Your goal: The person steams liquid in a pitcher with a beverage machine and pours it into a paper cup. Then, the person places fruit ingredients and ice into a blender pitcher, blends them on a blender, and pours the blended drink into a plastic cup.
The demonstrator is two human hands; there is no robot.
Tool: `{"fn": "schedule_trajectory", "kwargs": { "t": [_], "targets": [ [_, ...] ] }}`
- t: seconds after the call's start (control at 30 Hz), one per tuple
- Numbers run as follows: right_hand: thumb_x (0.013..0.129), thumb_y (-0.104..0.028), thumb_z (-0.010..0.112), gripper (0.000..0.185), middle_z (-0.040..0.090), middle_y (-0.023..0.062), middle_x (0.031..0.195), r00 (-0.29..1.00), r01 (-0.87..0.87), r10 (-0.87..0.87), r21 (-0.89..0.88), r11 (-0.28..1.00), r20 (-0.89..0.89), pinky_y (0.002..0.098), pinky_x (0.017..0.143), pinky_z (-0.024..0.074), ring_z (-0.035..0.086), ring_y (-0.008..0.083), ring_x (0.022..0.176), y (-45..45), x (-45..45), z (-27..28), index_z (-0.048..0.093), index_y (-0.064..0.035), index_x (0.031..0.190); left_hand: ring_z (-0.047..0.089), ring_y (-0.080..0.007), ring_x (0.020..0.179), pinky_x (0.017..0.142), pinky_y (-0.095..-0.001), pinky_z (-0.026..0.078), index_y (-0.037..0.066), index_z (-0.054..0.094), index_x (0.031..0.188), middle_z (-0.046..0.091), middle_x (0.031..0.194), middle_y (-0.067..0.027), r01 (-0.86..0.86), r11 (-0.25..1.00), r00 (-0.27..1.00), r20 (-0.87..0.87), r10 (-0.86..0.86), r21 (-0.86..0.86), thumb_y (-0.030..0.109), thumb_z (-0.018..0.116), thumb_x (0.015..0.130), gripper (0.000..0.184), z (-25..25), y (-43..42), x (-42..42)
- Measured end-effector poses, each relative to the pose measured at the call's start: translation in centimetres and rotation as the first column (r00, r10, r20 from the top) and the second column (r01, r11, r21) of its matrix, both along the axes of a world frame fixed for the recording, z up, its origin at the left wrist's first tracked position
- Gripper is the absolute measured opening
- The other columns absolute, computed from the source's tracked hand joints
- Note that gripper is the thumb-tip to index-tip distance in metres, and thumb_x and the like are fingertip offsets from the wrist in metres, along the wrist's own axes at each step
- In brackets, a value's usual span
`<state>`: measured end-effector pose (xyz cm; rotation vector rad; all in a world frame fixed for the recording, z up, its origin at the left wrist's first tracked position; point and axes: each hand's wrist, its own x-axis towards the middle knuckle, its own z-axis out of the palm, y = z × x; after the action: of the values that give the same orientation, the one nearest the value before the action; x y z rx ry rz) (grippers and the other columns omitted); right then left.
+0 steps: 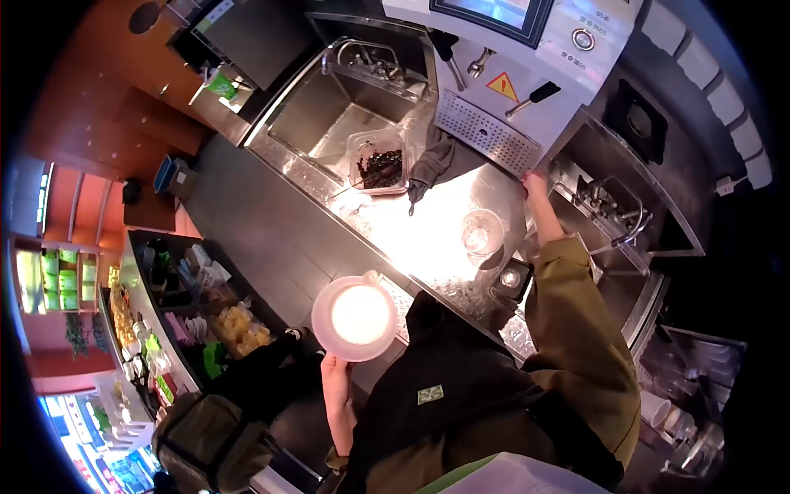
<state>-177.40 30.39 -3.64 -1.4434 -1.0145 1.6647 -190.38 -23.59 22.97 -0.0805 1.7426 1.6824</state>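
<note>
White spouted pitcher (323,323) is hovering beside the metal counter (391,226), the left hand (336,380) gripping its near side, while the right hand (535,183), finger pose unclear, is reaching beside the drip tray (487,132).

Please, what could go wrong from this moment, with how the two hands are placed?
The white round plastic container is held out past the counter edge by the left hand alone, so a slip might drop it; glare hides whether it is full.

The right hand reaches to the machine, and its olive-green sleeve is near the clear round vessel. Pulling back carelessly could knock that over.
</note>
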Motion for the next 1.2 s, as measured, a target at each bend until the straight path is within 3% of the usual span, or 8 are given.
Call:
{"fn": "schedule_trajectory", "kwargs": {
  "t": [0.07,0.37,0.43,0.47,0.67,0.87,1.03,1.2],
  "targets": [
    [0.07,0.007,0.037,0.035,0.056,0.0139,0.1,0.954,-0.193,0.181,-0.028,0.981,-0.241,0.0285,0.069,0.0475,0.055,0.0214,0.088,-0.4,1.9,0.5,0.051,0.0031,0.102,0.052,-0.008,0.072,0.069,-0.0219,0.041,0.002,0.057,0.095,0.059,0.085,-0.0013,-0.001,0.999,1.0,0.015,0.001,0.036,0.01,0.05,0.083,0.016,-1.0,-0.6,-1.6],
    [0.082,0.0,0.047,0.009,0.056,0.0103,0.085,0.236,-0.469,-0.23,-0.317,0.824,-0.944,0.0242,0.053,0.0446,0.053,0.0151,0.069,-0.7,-1.2,9.2,0.051,-0.0012,0.091,0.053,-0.0089,0.076,0.07,-0.0221,0.041,0.001,0.054,0.101,0.059,0.09,-0.0019,-0.009,0.998,0.999,0.046,0.006,0.056,0.006,0.05,0.082,0.02,-0.1,1.2,-5.6],
    [0.084,-0.012,0.051,0.011,0.055,0.0097,0.079,0.767,-0.255,0.085,-0.18,0.95,-0.636,0.0234,0.053,0.0448,0.053,0.0144,0.065,-1.5,-2.7,16.2,0.05,-0.0013,0.083,0.053,-0.0096,0.08,0.073,-0.0233,0.041,0.001,0.054,0.103,0.059,0.092,-0.0024,-0.038,0.999,0.998,0.045,0.038,-0.001,0.007,0.049,0.083,0.021,0.4,2.1,-5.5],
    [0.083,-0.018,0.053,0.016,0.055,0.0089,0.078,0.807,-0.323,0.173,-0.176,0.93,-0.565,0.0233,0.054,0.0451,0.054,0.0142,0.064,-1.3,-2.9,18.0,0.05,-0.002,0.081,0.053,-0.0101,0.082,0.076,-0.0239,0.041,0.001,0.054,0.104,0.059,0.093,-0.0027,-0.03,0.999,0.998,0.057,0.03,-0.013,0.007,0.048,0.084,0.022,0.4,2.1,-5.5],
    [0.07,-0.056,0.06,0.052,0.055,0.0051,0.078,0.635,-0.627,0.582,-0.101,0.773,0.508,0.0289,0.062,0.0444,0.056,0.0164,0.07,0.0,-3.0,16.7,0.05,-0.0078,0.086,0.054,-0.0129,0.09,0.083,-0.0253,0.04,0.001,0.053,0.103,0.059,0.097,-0.0049,-0.049,0.999,0.993,0.111,0.051,-0.023,0.012,0.047,0.085,0.022,0.1,2.5,-5.0],
    [0.08,-0.045,0.052,0.043,0.052,0.0074,0.073,0.694,-0.413,0.343,-0.04,0.91,0.633,0.0367,0.065,0.0443,0.054,0.0237,0.069,0.0,-2.4,12.0,0.049,-0.0027,0.09,0.052,-0.0078,0.086,0.082,-0.0223,0.038,-0.002,0.054,0.104,0.059,0.093,-0.0018,-0.073,0.997,0.986,0.151,0.073,0.001,0.008,0.043,0.087,0.022,0.3,2.5,-4.6],
    [0.081,-0.039,0.049,0.038,0.053,0.0088,0.075,0.979,-0.204,0.205,-0.146,0.968,-0.009,0.0377,0.065,0.0444,0.054,0.0247,0.07,2.4,-4.6,8.2,0.05,-0.0024,0.091,0.049,-0.0061,0.084,0.081,-0.0216,0.037,-0.002,0.055,0.099,0.057,0.089,0.0002,-0.093,0.995,0.986,0.137,0.09,0.022,0.009,0.043,0.087,0.02,0.3,1.9,-4.4],
    [0.083,-0.034,0.046,0.033,0.054,0.0102,0.078,0.781,-0.319,-0.017,-0.422,0.849,-0.624,0.0386,0.065,0.0445,0.054,0.0257,0.071,5.1,-2.4,6.3,0.051,-0.0021,0.092,0.046,-0.0053,0.081,0.078,-0.0213,0.036,0.0,0.055,0.099,0.055,0.086,0.0028,-0.105,0.994,0.986,0.129,0.109,-0.036,0.011,0.043,0.087,0.019,0.7,1.7,-4.4]
  ]
}}
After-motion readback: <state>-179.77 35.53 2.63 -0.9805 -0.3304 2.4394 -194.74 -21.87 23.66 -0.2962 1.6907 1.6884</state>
